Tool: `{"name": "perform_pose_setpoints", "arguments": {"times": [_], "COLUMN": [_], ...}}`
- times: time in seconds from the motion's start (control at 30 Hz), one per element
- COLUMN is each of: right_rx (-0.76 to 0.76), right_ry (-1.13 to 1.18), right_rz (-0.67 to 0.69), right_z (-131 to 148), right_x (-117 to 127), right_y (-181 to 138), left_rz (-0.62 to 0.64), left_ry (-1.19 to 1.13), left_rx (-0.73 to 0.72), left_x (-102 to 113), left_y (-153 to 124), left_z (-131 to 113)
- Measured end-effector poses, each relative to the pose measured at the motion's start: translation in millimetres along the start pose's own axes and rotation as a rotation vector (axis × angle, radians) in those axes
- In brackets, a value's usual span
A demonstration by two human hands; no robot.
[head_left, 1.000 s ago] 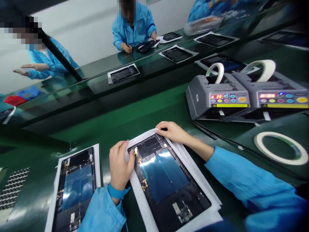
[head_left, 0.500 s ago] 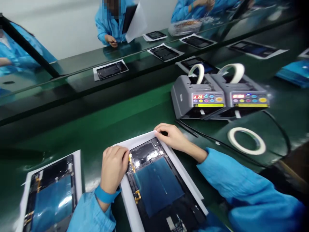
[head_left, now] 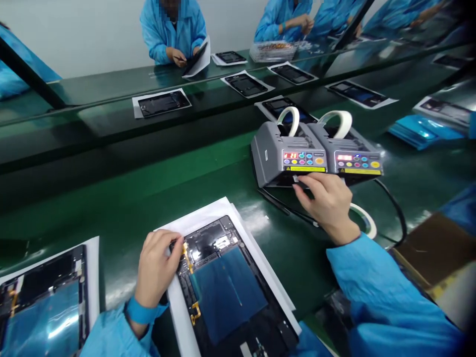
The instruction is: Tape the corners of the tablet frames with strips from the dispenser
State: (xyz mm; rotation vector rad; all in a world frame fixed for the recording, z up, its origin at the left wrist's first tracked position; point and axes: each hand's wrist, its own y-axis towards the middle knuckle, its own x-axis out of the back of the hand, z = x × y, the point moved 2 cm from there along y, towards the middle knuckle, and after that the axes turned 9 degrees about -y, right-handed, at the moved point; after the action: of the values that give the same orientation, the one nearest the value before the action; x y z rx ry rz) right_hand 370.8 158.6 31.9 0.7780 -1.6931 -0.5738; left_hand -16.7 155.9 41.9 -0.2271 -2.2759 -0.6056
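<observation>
An opened tablet (head_left: 226, 287) with a blue panel and gold flex strips lies on white paper (head_left: 208, 214) in front of me. My left hand (head_left: 156, 267) rests curled on its left upper edge, fingertips pressing by the gold strip. My right hand (head_left: 327, 203) reaches to the outlet slot of the left grey tape dispenser (head_left: 288, 153), fingers pinched at a small piece of tape there. A second dispenser (head_left: 349, 153) stands beside it.
Another opened tablet (head_left: 40, 302) lies at the lower left. A tape roll (head_left: 366, 218) lies behind my right hand, with black cables (head_left: 390, 198) nearby. More tablets on paper line the far belt (head_left: 161, 103), where people in blue coats work. A brown box (head_left: 435, 248) sits at right.
My right hand left the tablet's top corner and moved right and away to the left dispenser's outlet. The left hand stayed on the tablet's edge. The view swung right.
</observation>
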Motion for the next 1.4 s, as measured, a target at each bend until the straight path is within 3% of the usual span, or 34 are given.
{"name": "perform_pose_setpoints", "arguments": {"times": [0.13, 0.27, 0.4, 0.57, 0.7, 0.83, 1.17, 1.27, 1.4], "right_rx": [0.004, 0.052, 0.299, 0.495, 0.545, 0.524, 0.359, 0.359, 0.333], "right_ry": [0.044, 0.219, 0.568, 0.677, 0.657, 0.662, 0.596, 0.635, 0.706], "right_rz": [-0.048, -0.146, 0.170, 0.241, 0.287, 0.278, 0.252, 0.254, 0.294], "right_z": [-3, 14, 79, 180, 220, 213, 138, 129, 124], "right_x": [7, 35, 64, 69, 53, 47, 41, 37, 30], "right_y": [4, 10, 29, 52, 51, 44, 17, 11, 8], "left_rz": [0.022, 0.106, 0.201, 0.246, 0.233, 0.217, 0.213, 0.193, 0.200], "left_ry": [0.007, 0.068, 0.142, 0.191, 0.226, 0.221, 0.237, 0.280, 0.255], "left_rx": [-0.025, -0.062, -0.120, -0.144, -0.142, -0.139, -0.163, -0.176, -0.214], "left_x": [8, 15, 15, 12, 8, 7, 9, 7, -8], "left_y": [-12, -32, -42, -43, -46, -47, -44, -38, -21], "left_z": [-4, -11, -15, -16, -15, -17, -16, -27, -59]}}
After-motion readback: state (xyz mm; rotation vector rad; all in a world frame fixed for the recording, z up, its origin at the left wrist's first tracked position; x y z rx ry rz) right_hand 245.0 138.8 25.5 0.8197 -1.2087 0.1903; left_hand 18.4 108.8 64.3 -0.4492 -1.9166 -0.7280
